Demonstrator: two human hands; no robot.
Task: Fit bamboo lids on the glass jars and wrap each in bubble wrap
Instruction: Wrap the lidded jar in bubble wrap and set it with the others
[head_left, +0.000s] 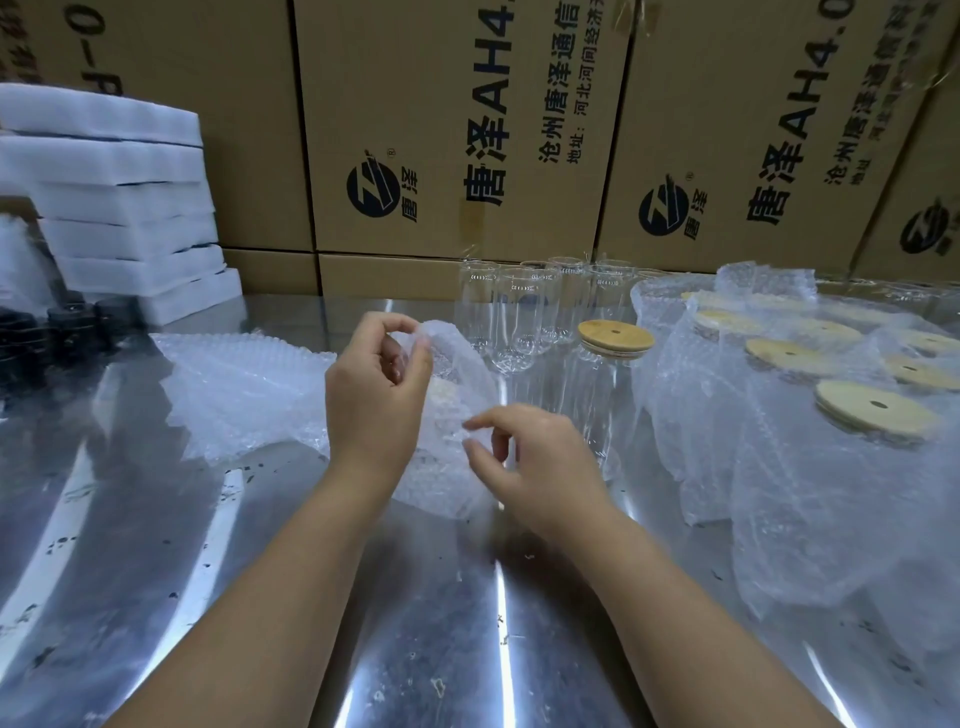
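Note:
A jar bundled in bubble wrap (447, 441) stands at the table's centre, its glass mostly hidden by the wrap. My left hand (376, 395) pinches the wrap's upper edge between thumb and fingers. My right hand (530, 462) pinches the wrap lower down on its right side. Just behind stands a clear glass jar with a bamboo lid (615, 338) fitted on it. Several bare glass jars (519, 312) stand further back. On the right, several lidded jars (875, 410) sit inside loose bubble wrap.
Flat bubble-wrap sheets (244, 384) lie left of the bundle on the shiny metal table (426, 623). White foam blocks (119, 208) are stacked at the far left beside dark items (67, 332). Cardboard boxes (467, 130) form a wall behind.

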